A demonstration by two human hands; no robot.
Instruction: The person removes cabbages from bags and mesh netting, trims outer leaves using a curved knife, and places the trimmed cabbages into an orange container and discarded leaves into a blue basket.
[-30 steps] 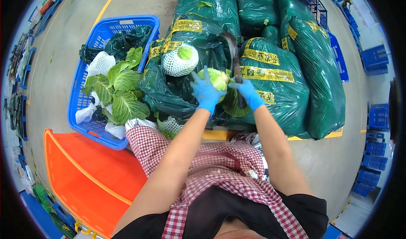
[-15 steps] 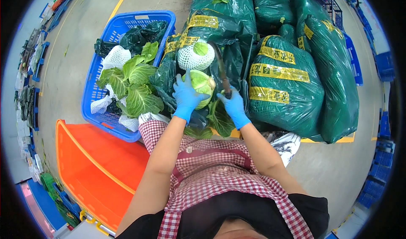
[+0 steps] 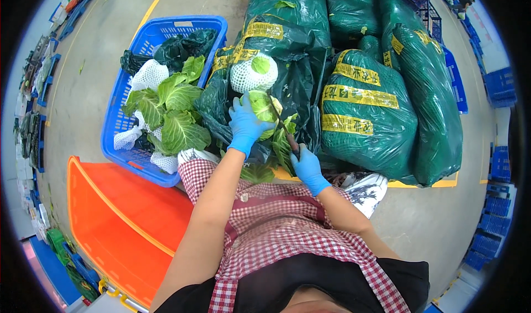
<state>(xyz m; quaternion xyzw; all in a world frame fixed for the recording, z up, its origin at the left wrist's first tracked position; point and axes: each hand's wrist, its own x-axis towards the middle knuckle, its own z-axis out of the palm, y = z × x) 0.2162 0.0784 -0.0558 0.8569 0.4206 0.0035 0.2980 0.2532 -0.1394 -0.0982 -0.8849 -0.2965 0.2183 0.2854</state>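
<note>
My left hand (image 3: 245, 123), in a blue glove, grips the left side of a pale green cabbage (image 3: 259, 104). In my gloved right hand (image 3: 307, 166) is the handle of a knife (image 3: 280, 119), its blade slanting up and left against the cabbage's right side. Green outer leaves (image 3: 285, 142) hang just below the blade. Right above this cabbage sits another one in a white foam net (image 3: 253, 74). Both rest at the opening of a dark green plastic bag (image 3: 217, 104).
A blue basket (image 3: 113, 111) at the left holds loose leaves (image 3: 180, 127), foam nets and dark plastic. Nearer me stands an orange bin (image 3: 110, 224). Full green bags (image 3: 368, 138) with yellow tape are piled at the right. One leaf (image 3: 258, 173) lies close to my apron.
My right hand has moved down and slightly right. The knife now lies against the cabbage, where before its blade pointed up beside the netted one. My left hand keeps its hold.
</note>
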